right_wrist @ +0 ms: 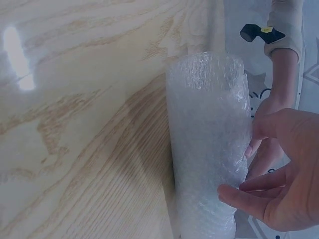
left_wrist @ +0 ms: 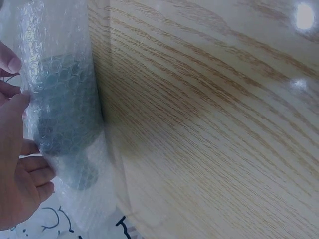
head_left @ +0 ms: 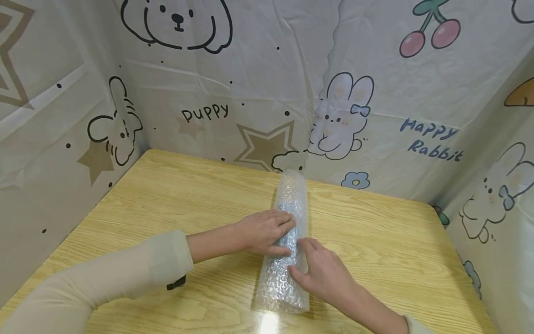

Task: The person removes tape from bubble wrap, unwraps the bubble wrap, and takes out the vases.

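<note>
A roll of clear bubble wrap [head_left: 285, 283] lies lengthwise on the wooden table, its far end near the back edge. Through the layers shows a bluish cylinder [left_wrist: 67, 104] with a narrower end [left_wrist: 79, 172], shaped like a bottle. My left hand [head_left: 267, 232] rests across the middle of the roll from the left, fingers extended over the top. Nearer to me on the right side, my right hand [head_left: 327, 271] touches the wrap with thumb and fingertips spread apart. The right wrist view shows these fingertips [right_wrist: 229, 194] against the cloudy wrap, which hides the cylinder there.
The wood-grain table [head_left: 187, 199] extends to both sides of the roll. Printed cloth [head_left: 258, 69] hangs behind the table and along its sides. A small black device [head_left: 176, 282] sits under the left sleeve's cuff.
</note>
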A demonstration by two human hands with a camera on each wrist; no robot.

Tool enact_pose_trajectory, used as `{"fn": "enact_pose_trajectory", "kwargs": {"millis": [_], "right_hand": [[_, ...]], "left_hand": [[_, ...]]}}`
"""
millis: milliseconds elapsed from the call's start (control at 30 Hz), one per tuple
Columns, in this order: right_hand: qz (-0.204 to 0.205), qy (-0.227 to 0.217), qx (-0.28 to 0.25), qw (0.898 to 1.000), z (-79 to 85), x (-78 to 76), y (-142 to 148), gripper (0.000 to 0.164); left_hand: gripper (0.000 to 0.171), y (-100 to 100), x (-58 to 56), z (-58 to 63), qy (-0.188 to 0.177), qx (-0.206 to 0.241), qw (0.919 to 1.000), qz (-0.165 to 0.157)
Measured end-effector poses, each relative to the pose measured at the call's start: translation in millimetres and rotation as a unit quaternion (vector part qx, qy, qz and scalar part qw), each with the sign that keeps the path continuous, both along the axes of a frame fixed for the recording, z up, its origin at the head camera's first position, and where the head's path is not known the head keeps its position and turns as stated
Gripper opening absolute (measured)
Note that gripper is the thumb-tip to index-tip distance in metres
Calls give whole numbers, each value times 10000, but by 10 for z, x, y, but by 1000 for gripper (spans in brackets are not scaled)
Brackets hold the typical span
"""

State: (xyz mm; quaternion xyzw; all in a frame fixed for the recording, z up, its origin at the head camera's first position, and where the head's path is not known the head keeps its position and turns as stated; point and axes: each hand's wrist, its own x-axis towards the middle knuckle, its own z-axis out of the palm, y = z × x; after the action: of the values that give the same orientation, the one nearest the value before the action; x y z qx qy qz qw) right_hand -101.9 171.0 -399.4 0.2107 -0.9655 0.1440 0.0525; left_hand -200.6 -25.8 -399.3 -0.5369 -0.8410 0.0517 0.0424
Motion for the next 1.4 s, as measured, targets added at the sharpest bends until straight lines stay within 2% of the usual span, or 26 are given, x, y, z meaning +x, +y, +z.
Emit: {"fn": "enact_pose_trajectory", "kwargs": {"millis": [167, 333, 600, 867, 1067, 1400], "right_hand": [[103, 229, 38, 9997, -19, -1, -6, 54], [342, 748, 99, 9966, -48, -8, -15, 48], [651, 1528, 292, 9857, -59, 7, -40, 32], [892, 2071, 478, 9731, -65, 49, -68, 17], [994, 2245, 707, 9668, -56, 60, -82, 16], [1148, 2211, 1031, 9630, -50, 58, -85, 16]], "left_hand": [[78, -7, 3, 10, -52, 49, 10000, -9], [77, -13, 1, 11, 1, 122, 9999, -69], [78, -16, -1, 6, 47, 77, 9999, -92], [77, -1, 5, 0, 41, 35, 10000, -75], [78, 4, 8, 5, 16, 1, 10000, -52], [78, 3, 0, -5, 58, 120, 9999, -99]]}}
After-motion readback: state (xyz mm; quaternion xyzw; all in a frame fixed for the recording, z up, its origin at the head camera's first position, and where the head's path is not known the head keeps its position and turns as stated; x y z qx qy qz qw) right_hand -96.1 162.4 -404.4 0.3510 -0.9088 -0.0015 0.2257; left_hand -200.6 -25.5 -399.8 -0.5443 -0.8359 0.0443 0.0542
